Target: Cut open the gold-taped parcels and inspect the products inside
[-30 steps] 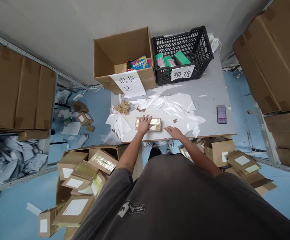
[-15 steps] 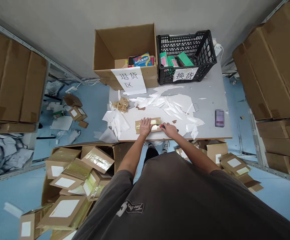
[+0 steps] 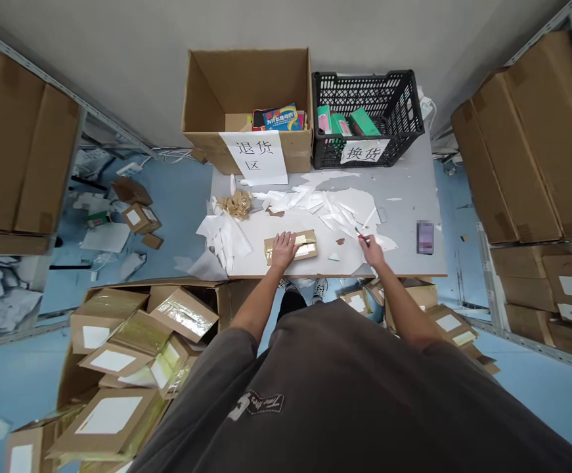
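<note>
A small cardboard box [image 3: 307, 249] wrapped in shiny tape lies near the table's front edge. My left hand [image 3: 284, 249] rests on its left end, fingers stretched over the top. To the right of the box, my right hand [image 3: 373, 251] is closed round a slim red utility knife [image 3: 362, 236], its tip toward the torn white paper [image 3: 337, 210]. The box and the knife are apart. Much of the knife is hidden in my fingers.
At the back stand a large open carton [image 3: 246, 151] holding books and a black plastic crate [image 3: 326, 154] with green boxes. Crumpled brown paper [image 3: 237, 205] lies left, a phone [image 3: 425, 237] right. Taped parcels [image 3: 113, 410] fill a big carton on the floor; shelves flank both sides.
My right hand has moved right with the utility knife, off the small box and over the white paper scraps. My left hand stays on the box.
</note>
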